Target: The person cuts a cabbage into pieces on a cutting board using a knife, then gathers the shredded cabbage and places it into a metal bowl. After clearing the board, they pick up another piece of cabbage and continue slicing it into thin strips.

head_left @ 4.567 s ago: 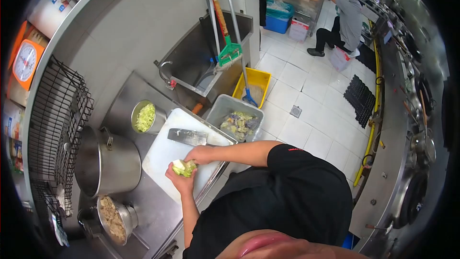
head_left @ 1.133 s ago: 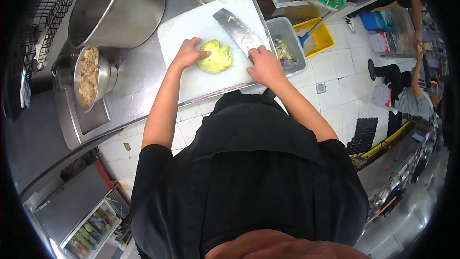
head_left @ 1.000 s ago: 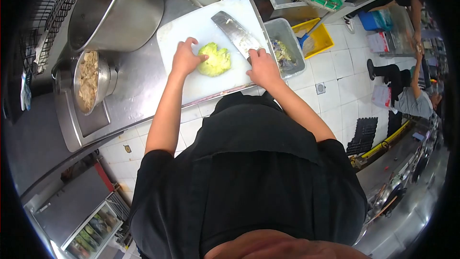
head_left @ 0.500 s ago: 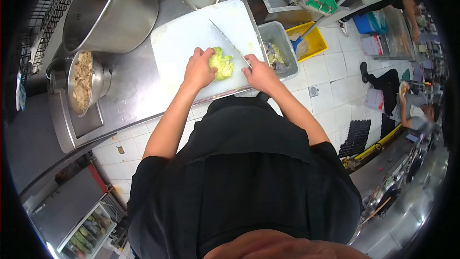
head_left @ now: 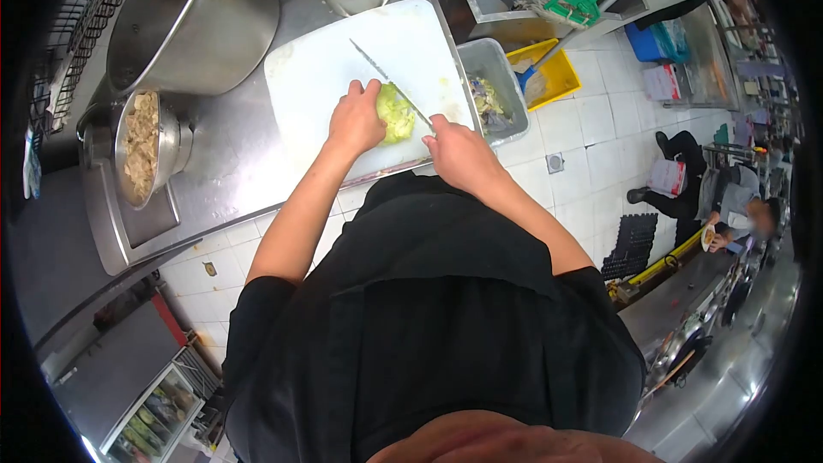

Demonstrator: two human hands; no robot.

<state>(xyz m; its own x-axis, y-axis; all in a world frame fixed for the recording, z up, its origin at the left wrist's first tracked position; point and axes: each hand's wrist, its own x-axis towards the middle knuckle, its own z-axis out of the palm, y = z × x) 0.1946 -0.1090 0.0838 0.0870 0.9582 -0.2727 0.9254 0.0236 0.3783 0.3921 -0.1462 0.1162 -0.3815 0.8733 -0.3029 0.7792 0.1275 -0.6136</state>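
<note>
A chunk of pale green lettuce (head_left: 397, 117) rests on the white cutting board (head_left: 313, 60), near its front edge. My left hand (head_left: 357, 118) grips it from the left side with curled fingers. My right hand (head_left: 463, 154) is closed around the handle of a long kitchen knife (head_left: 383, 74). The blade points away to the upper left and lies along the right side of the lettuce; whether it touches cannot be told. Behind the board stands a metal bowl (head_left: 364, 2) of shredded green leaves.
A big steel pot (head_left: 214, 34) and a metal colander (head_left: 174, 144) of pale brown pieces stand left on the steel counter (head_left: 227, 150). Right of the board are a grey bin (head_left: 514, 124) with scraps and a yellow bin (head_left: 561, 77). Another person (head_left: 737, 206) is at the far right.
The knife has moved left, from apart on the right to beside the lettuce. My right hand moved slightly left and nearer me. The person at the right has shifted, holding a plate.
</note>
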